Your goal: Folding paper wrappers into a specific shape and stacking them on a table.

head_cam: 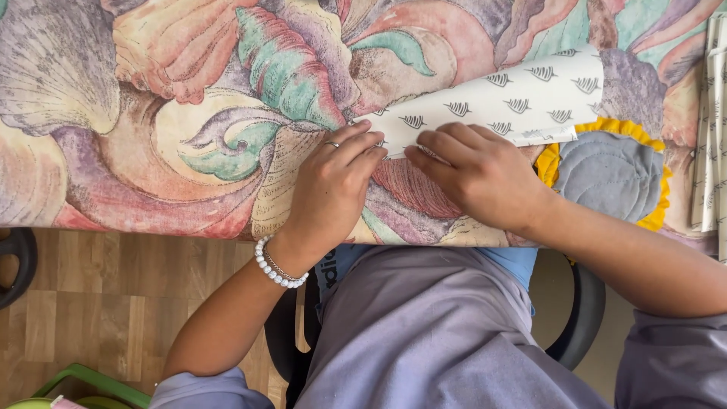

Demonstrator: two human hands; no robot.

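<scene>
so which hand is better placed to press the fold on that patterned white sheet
Probably the right hand: its fingers already lie on the edge of the white patterned sheet, while the left hand touches only its tip.

Home craft spot: shell-print tablecloth (151,113) (faded), wood-look floor (98,303).

A sheet of patterned paper (500,102) lies on the cloth-covered surface (151,136), running from the middle out toward the far right. Both hands rest on its near left end: the left hand (333,185) on the corner, the right hand (473,174) just beside it to the right, fingertips almost meeting. A round quilted pad (609,174) lies on the surface right of the right hand, its far edge tucked under the paper. More folded paper (712,129) lies at the surface's right edge. A chair (583,326) stands below the near edge.
</scene>
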